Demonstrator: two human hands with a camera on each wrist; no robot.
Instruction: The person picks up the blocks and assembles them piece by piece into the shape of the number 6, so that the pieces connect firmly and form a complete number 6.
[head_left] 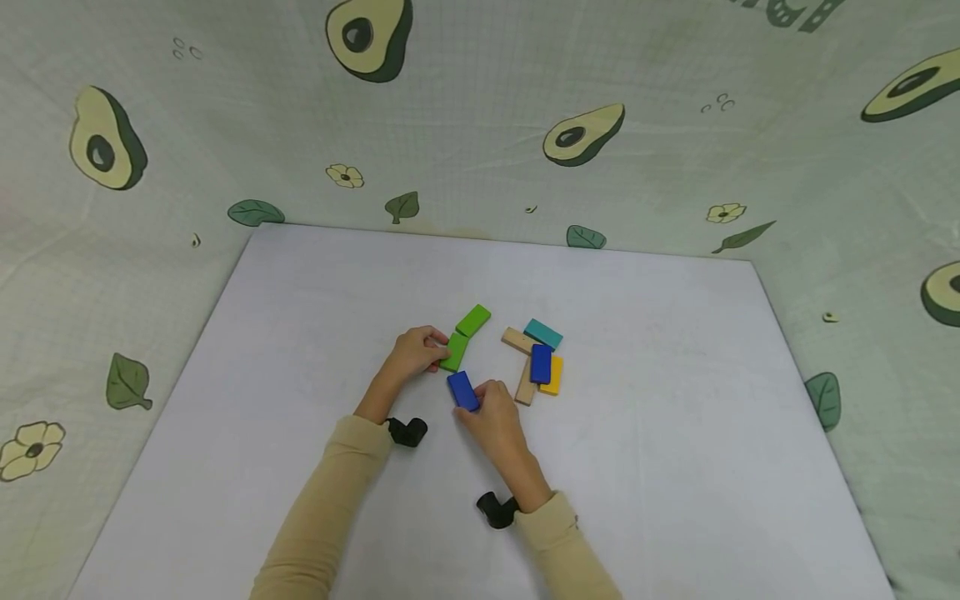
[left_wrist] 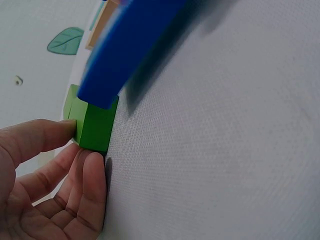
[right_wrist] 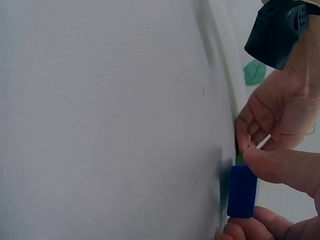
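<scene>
Two green wooden blocks [head_left: 474, 320] lie end to end at an angle on the white table. At the nearer green block [left_wrist: 97, 125], my left hand [head_left: 414, 353] holds its side, thumb on one face and fingers against the end. A small reddish patch shows beside these fingers; its nature is unclear. My right hand [head_left: 495, 421] pinches a blue block [head_left: 462, 391] between thumb and fingers. This blue block [right_wrist: 243, 191] is tilted just short of the nearer green one; in the left wrist view it partly covers that green block.
Right of the hands lies a loose cluster: a second blue block [head_left: 541, 364], a yellow block [head_left: 555, 376], a teal block [head_left: 543, 334] and two plain wooden blocks [head_left: 525, 383]. Black wrist cameras [head_left: 408, 432] jut from both wrists. Avocado-print cloth [head_left: 480, 125] surrounds the white table [head_left: 675, 417].
</scene>
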